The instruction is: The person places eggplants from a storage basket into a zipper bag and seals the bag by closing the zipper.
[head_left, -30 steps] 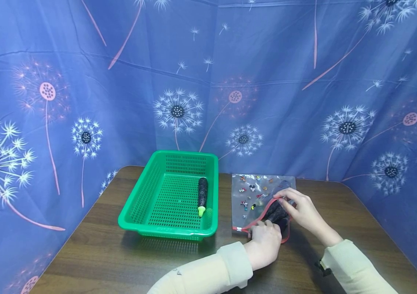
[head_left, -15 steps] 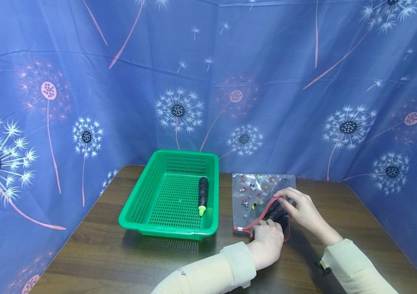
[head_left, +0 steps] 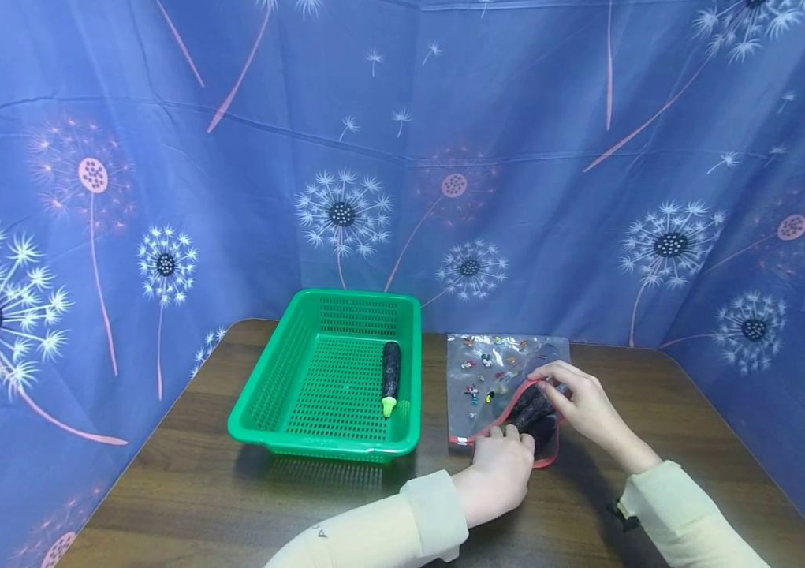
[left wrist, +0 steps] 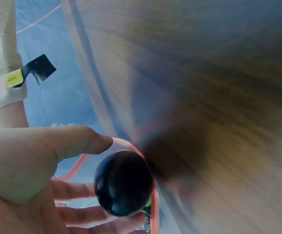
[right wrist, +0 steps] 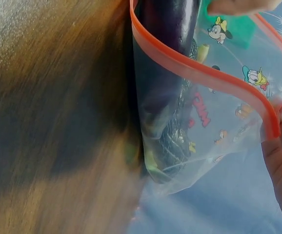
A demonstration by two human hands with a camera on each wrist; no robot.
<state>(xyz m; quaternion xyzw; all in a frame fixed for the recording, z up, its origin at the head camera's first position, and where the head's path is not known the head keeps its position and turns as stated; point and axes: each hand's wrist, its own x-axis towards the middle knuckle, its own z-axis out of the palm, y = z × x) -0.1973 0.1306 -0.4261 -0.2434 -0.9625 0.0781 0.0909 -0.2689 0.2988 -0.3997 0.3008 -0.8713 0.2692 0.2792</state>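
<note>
My right hand pinches the red zip edge of a clear zip bag printed with cartoon figures, holding its mouth raised. Inside the bag lie a glossy dark eggplant, its rounded end at the opening, and a rough, black, long vegetable beside it. My left hand is at the near side of the bag's mouth. In the left wrist view its thumb extends past the red edge, and its fingers lie spread beside the eggplant's end without gripping it.
A green slotted plastic basket stands to the left of the bag. In it, along the right side, lies a long black vegetable with a pale green end. A blue dandelion-print cloth rises behind the wooden table.
My left hand has shifted slightly left and back from the bag's mouth, uncovering more of the dark vegetables inside. My right hand keeps its place on the zip edge.
</note>
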